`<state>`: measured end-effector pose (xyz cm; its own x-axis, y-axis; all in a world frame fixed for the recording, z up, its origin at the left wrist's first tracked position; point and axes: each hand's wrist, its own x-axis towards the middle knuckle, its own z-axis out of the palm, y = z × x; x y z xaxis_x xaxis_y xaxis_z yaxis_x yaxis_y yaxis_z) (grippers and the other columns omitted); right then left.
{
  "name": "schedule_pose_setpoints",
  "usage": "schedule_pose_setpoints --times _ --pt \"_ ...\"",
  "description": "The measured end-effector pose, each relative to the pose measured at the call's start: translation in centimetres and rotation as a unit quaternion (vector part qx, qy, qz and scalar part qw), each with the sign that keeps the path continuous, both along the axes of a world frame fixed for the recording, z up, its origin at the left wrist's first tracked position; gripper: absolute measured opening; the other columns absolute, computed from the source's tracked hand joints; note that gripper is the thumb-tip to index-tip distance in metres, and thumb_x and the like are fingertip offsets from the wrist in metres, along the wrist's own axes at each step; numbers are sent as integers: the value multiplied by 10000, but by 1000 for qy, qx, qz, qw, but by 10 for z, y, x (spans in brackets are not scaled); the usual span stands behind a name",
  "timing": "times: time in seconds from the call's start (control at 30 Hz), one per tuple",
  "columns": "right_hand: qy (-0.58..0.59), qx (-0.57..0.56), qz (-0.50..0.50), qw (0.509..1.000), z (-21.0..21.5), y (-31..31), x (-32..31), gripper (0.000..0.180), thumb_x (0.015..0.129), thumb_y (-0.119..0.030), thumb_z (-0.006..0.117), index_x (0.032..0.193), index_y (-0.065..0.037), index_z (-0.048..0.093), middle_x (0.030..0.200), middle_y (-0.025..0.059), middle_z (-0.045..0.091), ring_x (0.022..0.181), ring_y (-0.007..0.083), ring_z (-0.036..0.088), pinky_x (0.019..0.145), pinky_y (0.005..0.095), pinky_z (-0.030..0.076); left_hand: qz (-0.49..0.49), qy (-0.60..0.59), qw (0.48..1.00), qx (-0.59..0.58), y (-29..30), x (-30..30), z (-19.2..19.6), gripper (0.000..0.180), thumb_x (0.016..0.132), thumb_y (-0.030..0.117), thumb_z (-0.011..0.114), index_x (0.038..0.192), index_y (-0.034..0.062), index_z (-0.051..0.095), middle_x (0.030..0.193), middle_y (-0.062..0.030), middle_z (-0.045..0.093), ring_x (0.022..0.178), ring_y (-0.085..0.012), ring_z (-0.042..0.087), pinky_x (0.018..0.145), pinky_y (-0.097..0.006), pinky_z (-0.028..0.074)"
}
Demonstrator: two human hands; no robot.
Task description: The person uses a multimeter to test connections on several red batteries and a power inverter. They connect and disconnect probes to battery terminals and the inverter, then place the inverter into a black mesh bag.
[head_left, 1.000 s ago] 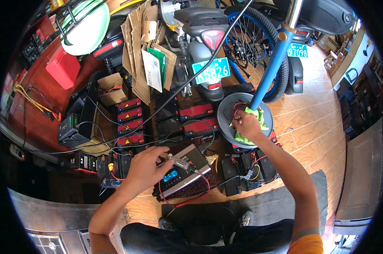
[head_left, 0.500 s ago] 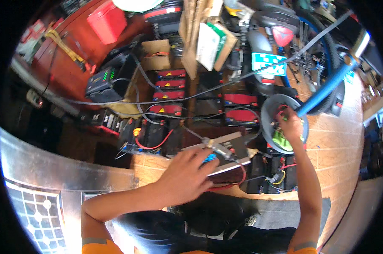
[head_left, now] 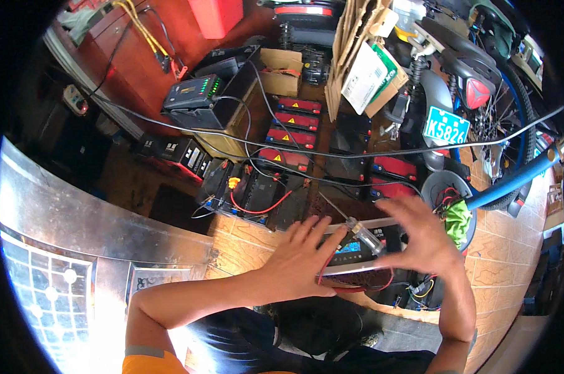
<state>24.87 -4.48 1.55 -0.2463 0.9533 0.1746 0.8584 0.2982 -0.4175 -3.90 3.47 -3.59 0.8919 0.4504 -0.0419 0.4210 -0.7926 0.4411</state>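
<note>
While the left forearm angles in from below, the left hand (head_left: 300,262) lies palm-down, fingers spread, pressing the grey tester box (head_left: 356,252) on the floor. Right hand (head_left: 422,240) arches over its far end, fingers curled loosely, pinching a clear-handled screwdriver (head_left: 364,232).

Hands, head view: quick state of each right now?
Left hand: open, fingers spread, resting flat on the grey device with a blue screen.
Right hand: open, fingers curved over the clear-handled screwdriver; whether it grips cannot be told.
</note>
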Motion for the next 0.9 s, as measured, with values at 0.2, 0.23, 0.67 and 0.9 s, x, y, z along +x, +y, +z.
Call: schedule_pose_setpoints --times 0.2,0.23,0.67,0.9 --pt "-147 -133 -14 980 -8 1 -42 1272 548 -423 977 1590 -52 349 1481 210 525 1411 416 462 1200 514 346 -7 2 1000 -5 7 4 -19 1121 739 359 879 1624 68 257 1527 -302 400 1399 -500 412 1161 -598 335" --pt "-124 -129 -17 984 -10 1 -38 1267 550 -401 980 1589 -46 347 1481 212 531 1403 423 473 1199 514 351 -7 -8 1000 5 8 4 -19 1100 727 301 869 1613 64 263 1503 -293 419 1357 -489 447 1133 -586 364" --pt "-51 -138 -8 989 -5 -4 -22 1124 539 -441 991 1454 4 512 1386 236 589 1305 422 562 1096 479 481 -24 16 999 -26 9 18 -9 1090 719 269 896 1579 18 276 1524 -308 424 1420 -496 408 1160 -598 339" --pt "-103 -131 -22 986 -18 -7 -25 965 575 -397 972 1379 -35 580 1426 220 568 1326 428 551 1098 478 490 -30 7 999 -23 12 25 -10 959 722 281 900 1489 -8 402 1456 -270 486 1357 -447 466 1110 -530 404"
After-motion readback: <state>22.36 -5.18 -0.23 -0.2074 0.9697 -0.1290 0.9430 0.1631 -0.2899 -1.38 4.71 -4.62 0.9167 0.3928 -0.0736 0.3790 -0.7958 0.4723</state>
